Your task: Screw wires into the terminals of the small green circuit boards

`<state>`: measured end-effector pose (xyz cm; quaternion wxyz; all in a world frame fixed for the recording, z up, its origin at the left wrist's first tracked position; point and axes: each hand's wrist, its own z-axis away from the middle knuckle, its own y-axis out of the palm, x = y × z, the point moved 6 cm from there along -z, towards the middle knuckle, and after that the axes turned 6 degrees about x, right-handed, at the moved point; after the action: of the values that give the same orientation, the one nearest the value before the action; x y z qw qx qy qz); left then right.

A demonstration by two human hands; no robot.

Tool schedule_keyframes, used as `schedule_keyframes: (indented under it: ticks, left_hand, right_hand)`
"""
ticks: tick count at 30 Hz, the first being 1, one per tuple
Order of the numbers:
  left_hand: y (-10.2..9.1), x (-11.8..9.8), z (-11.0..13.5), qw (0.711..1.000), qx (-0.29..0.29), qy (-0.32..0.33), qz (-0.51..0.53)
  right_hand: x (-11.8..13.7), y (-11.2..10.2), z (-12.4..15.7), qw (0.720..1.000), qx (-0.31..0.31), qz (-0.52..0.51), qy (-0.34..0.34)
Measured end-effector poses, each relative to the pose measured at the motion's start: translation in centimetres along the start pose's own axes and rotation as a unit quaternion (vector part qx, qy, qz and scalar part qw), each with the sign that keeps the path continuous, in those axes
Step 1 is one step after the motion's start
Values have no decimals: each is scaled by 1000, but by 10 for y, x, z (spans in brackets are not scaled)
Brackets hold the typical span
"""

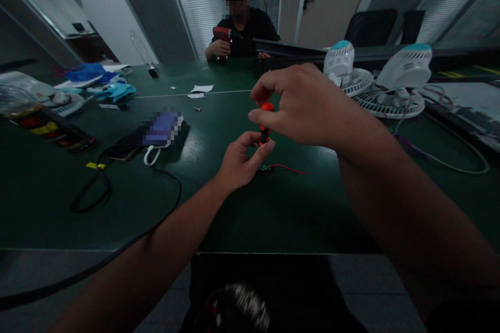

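A small orange and black screwdriver (pixel 266 108) stands nearly upright above the green table. Thumb and fingers of my left hand (pixel 244 160) are closed around its lower, black part. From above, my right hand (pixel 299 104) curls about the orange top of the handle, thumb in front and index finger behind. The tip of the screwdriver is hidden behind my left hand. Just below the left fingertips lies a small green circuit board (pixel 265 168), partly covered by the hand. A thin red wire (pixel 291 168) runs from the board to the right.
White fans (pixel 402 80) stand at the right with loose cables. At the left are a dark drink bottle (pixel 47 122), a phone (pixel 162 127) and a black cable (pixel 177 192). Across the table a person (pixel 246 26) holds a red drill (pixel 222 34).
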<state>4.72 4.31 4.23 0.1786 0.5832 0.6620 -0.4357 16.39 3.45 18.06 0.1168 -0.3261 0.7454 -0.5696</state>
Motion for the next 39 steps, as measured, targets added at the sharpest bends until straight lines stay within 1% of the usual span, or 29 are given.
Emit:
schedule_keyframes:
  ticks: [6, 13, 20, 28, 33, 39]
  left_hand:
    - [0, 3, 0, 1000, -7, -23, 2]
    - [-1, 3, 0, 1000, -18, -24, 3]
    - [0, 4, 0, 999, -14, -41, 12]
    - [0, 0, 0, 1000, -4, -3, 7]
    - [-1, 2, 1, 1000, 0, -2, 12]
    - [0, -2, 1, 1000, 11, 11, 19]
  right_hand:
    - [-3, -4, 0, 999, -20, 20, 27]
    - [-6, -4, 0, 998, -27, 29, 51]
    - [-3, -3, 0, 999, -25, 19, 20]
    - [0, -2, 1, 1000, -8, 8, 5]
    - [0, -1, 1, 1000, -2, 11, -2]
    - [-1, 1, 0, 1000, 5, 11, -5]
